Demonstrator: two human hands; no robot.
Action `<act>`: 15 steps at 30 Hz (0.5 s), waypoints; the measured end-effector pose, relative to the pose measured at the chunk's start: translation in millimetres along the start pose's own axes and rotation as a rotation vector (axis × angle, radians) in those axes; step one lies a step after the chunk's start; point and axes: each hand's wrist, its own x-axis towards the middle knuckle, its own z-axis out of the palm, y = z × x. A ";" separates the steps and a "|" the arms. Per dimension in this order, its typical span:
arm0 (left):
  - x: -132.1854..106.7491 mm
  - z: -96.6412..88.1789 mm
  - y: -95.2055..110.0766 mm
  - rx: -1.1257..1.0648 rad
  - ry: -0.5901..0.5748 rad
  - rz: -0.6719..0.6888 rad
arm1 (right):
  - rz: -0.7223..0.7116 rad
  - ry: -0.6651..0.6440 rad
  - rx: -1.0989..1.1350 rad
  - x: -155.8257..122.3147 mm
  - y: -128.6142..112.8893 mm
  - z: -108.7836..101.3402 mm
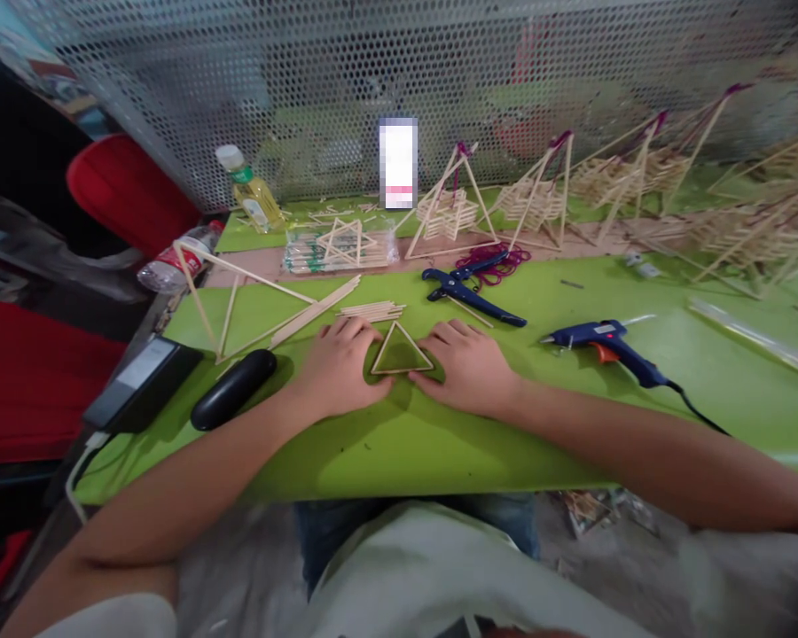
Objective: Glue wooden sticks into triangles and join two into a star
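Observation:
A small triangle of thin wooden sticks (402, 370) rests on the green tabletop (386, 456). My left hand (338, 368) closes on its left corner and side, fingers curled and thumb low. On the opposite side, my right hand (469, 368) grips the right corner in the same way. Some fingertips are hidden behind the hands. Just beyond the triangle lies a short pile of loose sticks (372, 311). Longer sticks (316, 312) lie slanted to the left of it. Beyond my right hand are blue-handled cutters (472, 297).
A blue glue gun (598, 338) with a cord lies right. At left are a black case (234, 390), a dark box (143, 381) and a large stick frame (230, 315). Behind stand a bottle (256, 195), a lit phone (398, 164), a stick star (347, 241) and several stick structures (449, 213).

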 end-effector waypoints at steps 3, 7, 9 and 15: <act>3.6 0.0 3.9 -0.011 -0.007 -0.029 | 0.015 -0.025 0.013 1.8 -1.3 -0.6; 5.1 -2.5 6.2 -0.027 -0.014 -0.048 | 0.028 -0.060 0.024 3.5 -3.2 -2.3; 4.6 -3.4 6.4 -0.031 -0.010 -0.050 | 0.026 -0.068 0.025 3.5 -3.4 -2.5; 2.9 -1.1 4.0 -0.054 0.004 -0.034 | 0.002 -0.068 0.046 3.9 -2.8 -2.0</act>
